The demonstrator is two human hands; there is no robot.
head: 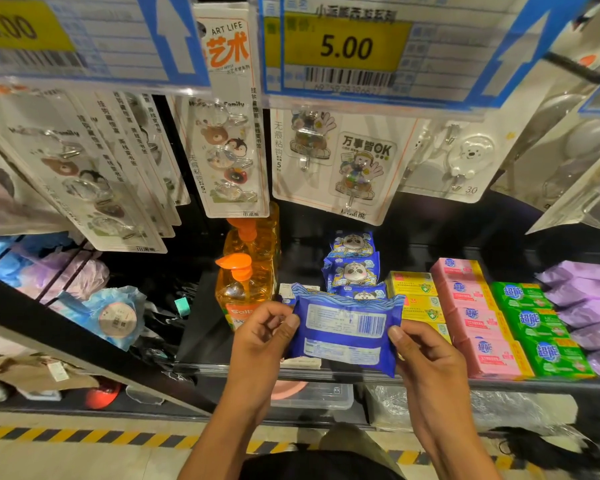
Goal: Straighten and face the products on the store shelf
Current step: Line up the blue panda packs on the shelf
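Both hands hold one blue packet point(343, 336) above the front edge of the shelf point(201, 341): left hand point(260, 336) and right hand point(426, 355) each pinch a side edge. Bare shelf lies left; soap boxes point(489, 320) crowd right.

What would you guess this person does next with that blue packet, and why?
Probably turn the blue packet over and set it in front of the panda packets. Both the left hand and right hand pinch its ends, and its barcode back faces out, while those behind show panda faces.
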